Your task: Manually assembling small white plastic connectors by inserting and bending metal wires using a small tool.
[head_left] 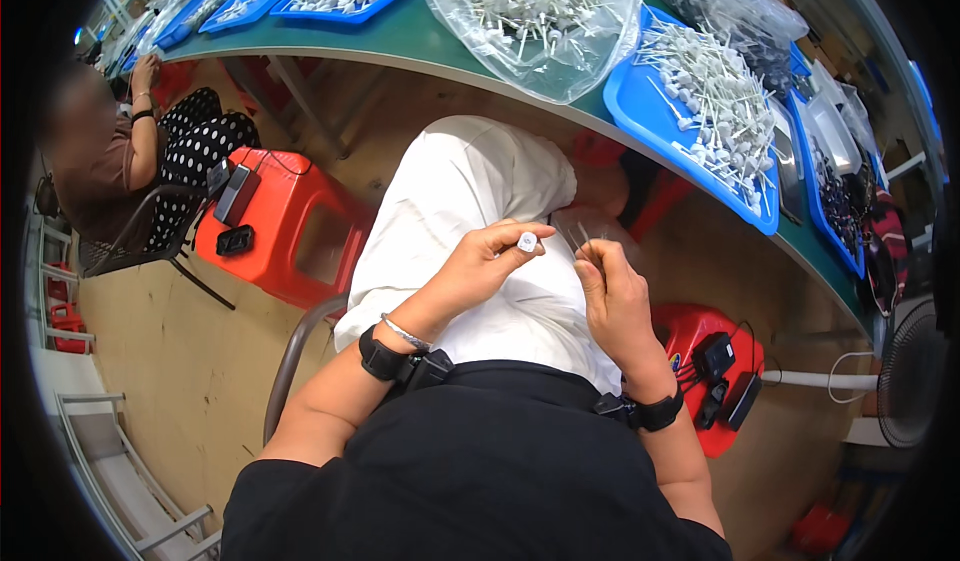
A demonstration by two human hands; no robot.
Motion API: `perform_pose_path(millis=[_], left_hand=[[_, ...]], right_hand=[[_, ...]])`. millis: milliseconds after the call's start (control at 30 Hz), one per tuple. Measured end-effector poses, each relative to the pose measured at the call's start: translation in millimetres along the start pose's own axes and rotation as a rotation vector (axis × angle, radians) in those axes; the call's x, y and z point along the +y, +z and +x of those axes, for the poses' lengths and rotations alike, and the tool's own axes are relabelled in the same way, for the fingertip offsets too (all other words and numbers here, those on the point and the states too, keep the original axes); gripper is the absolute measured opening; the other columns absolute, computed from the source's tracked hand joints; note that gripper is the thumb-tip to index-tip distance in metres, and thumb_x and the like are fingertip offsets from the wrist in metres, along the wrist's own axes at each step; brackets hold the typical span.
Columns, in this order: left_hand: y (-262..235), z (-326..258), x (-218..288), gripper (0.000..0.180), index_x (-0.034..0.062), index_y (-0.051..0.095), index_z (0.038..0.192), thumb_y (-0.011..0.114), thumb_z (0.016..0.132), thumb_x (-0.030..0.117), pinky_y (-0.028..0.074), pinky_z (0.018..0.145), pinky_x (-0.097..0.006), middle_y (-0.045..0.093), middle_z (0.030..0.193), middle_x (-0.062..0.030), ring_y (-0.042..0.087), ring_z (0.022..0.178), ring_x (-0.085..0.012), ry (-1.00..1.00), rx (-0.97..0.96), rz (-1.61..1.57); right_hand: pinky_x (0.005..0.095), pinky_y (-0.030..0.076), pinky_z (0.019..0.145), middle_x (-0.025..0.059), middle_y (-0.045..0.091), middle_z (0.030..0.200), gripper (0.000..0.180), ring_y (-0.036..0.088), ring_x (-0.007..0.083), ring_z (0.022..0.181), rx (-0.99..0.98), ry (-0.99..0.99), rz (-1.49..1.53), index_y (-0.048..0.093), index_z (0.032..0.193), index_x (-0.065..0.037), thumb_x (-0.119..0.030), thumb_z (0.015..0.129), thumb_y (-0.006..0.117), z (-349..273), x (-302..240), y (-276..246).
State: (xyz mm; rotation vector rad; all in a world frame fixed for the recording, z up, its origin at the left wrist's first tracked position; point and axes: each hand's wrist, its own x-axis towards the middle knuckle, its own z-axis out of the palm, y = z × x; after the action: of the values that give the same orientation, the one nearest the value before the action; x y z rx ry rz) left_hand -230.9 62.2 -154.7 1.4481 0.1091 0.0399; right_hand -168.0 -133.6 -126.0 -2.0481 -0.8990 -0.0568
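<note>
Above my lap, my left hand [490, 261] pinches a small white plastic piece [527, 242] between thumb and fingers, its round end turned up. Just to the right, the fingertips of my right hand [615, 296] are closed on thin, pale prongs [579, 234] that point up toward the left hand; whether they are tweezers or loose thin rods, I cannot tell. A small gap separates the prongs from the white piece. Beyond my hands, a blue tray [625, 111] on the table holds many white-headed pieces with thin stems [715, 101].
A see-through bag [480, 46] of similar pieces overhangs the green table's [420, 41] edge. Red stools [270, 221] with black devices stand at both sides. A fan [908, 376] is at far right. Another person [110, 161] sits at the left, one hand at the table.
</note>
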Motion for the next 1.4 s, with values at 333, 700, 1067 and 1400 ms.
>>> perform_pose_path(millis=[333,700,1067,1400], left_hand=[[-9,2,-14,0.025,0.0003,0.067,0.121,0.059,0.100,0.011,0.050,0.086,-0.026,0.066,0.109,-0.0063,0.062,0.101,-0.0122,0.099,-0.030,0.175],[-8,2,-15,0.025,0.0038,0.068,0.121,0.060,0.100,0.013,0.045,0.073,-0.026,0.061,0.093,-0.0049,0.055,0.083,-0.0117,0.250,-0.033,0.300],[-8,1,-17,0.028,0.0048,0.065,0.126,0.057,0.100,0.012,0.043,0.070,-0.027,0.055,0.089,-0.0048,0.051,0.078,-0.0124,0.255,-0.084,0.314],[-9,1,-20,0.029,0.0052,0.065,0.128,0.057,0.100,0.012,0.043,0.070,-0.026,0.058,0.088,-0.0037,0.052,0.078,-0.0117,0.233,-0.092,0.350]], right_hand=[[0.0398,0.047,0.055,0.0181,0.062,0.072,0.016,0.063,0.0351,0.062,-0.215,0.011,0.020,0.065,0.105,-0.003,-0.016,0.096,0.064,-2,-7,0],[0.0372,0.045,0.050,0.0169,0.057,0.059,0.020,0.060,0.0302,0.050,-0.300,0.112,0.046,0.070,0.096,-0.003,-0.020,0.098,0.061,-3,-4,-2],[0.0241,0.041,0.054,-0.0007,0.054,0.056,0.034,0.049,0.0055,0.052,-0.513,0.439,0.360,0.071,0.099,0.001,-0.024,0.105,0.049,-1,0,-3],[0.0207,0.032,0.049,-0.0019,0.054,0.056,0.036,0.042,0.0026,0.049,-0.551,0.554,0.528,0.069,0.102,-0.001,-0.029,0.107,0.047,0,2,-6]])
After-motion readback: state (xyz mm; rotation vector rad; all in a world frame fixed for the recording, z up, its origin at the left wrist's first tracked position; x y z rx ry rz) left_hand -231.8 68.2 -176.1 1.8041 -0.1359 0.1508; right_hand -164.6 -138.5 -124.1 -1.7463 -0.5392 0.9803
